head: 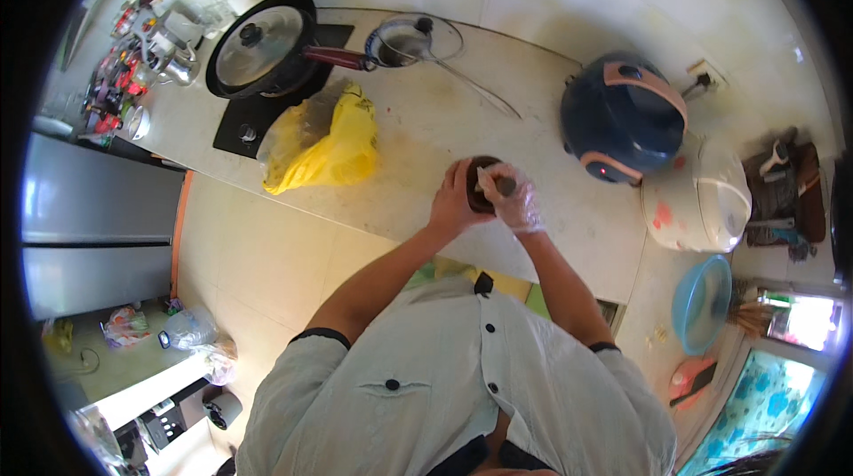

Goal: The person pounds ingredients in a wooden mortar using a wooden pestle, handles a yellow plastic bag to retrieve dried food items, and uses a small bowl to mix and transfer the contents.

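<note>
On the pale countertop [413, 136] stands a small dark brown mortar or bowl [476, 193], close to the counter's near edge. My bare left hand [453, 199] wraps round its left side. My right hand [516, 203], in a clear plastic glove, grips a dark, round-ended handle [506, 186], seemingly a pestle, over the bowl's right side. The bowl's contents are mostly hidden by my fingers. Left of my hands lies a yellow plastic bag [340, 149].
A lidded wok [256, 53] sits on the black cooktop [233, 119], its red handle pointing right. Behind my hands are a glass lid and a ladle [473, 83]. At the right stand a dark blue cooker [623, 119], a white rice cooker [693, 199] and a blue basin [700, 306].
</note>
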{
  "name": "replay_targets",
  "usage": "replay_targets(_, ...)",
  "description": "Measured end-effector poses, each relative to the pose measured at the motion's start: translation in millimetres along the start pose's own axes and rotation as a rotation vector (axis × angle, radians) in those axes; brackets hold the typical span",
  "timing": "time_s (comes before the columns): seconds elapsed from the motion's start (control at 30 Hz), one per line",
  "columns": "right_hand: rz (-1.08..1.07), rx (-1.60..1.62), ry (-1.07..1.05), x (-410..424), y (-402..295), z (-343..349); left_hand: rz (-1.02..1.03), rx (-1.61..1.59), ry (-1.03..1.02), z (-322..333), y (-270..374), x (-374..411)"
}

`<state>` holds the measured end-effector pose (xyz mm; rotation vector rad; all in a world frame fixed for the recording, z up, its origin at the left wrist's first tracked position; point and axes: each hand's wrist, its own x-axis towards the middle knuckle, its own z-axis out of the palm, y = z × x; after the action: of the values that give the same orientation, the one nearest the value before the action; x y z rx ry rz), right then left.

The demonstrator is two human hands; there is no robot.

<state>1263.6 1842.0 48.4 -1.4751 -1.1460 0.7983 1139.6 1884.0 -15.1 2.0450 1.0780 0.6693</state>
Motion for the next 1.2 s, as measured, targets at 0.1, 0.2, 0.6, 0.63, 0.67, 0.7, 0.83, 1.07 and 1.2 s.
replay_targets(0.1,0.100,0.033,-0.029,-0.3,-1.2,-13.0,0.102,0.018,-0.088,-12.0,-8.0,1.4)
replay_targets(0.2,0.202,-0.083,-0.046,1.5,-32.0,-25.6,0.218,0.039,-0.135,-27.0,-11.8,13.7)
replay_targets(0.6,-0.124,-0.428,0.191,-3.8,-21.5,-14.8,0.125,-0.138,-0.187,-17.6,-0.9,21.2)
replay_targets(0.63,-0.209,-0.401,0.176,-1.2,-16.1,-14.7,0.099,-0.132,-0.191,-19.1,1.8,22.6)
replay_targets(0.67,-0.136,-0.382,0.188,-0.4,-12.5,-21.3,0.104,-0.127,-0.187,-18.5,3.3,24.9)
replay_targets(0.7,-0.058,-0.356,0.192,-0.6,-21.6,-25.0,0.097,-0.118,-0.184,-18.7,1.0,23.5)
replay_targets(0.83,-0.168,-0.224,0.257,-6.5,-12.0,-21.4,0.156,-0.118,-0.134,-15.3,-5.1,21.9)
replay_targets(1.07,-0.171,-0.256,0.159,2.5,-1.6,-23.4,0.080,-0.104,-0.182,-18.0,-3.8,21.6)
replay_targets(1.2,-0.326,-0.599,0.187,-0.5,21.4,-11.5,0.055,-0.088,-0.200,-15.2,-2.2,18.5)
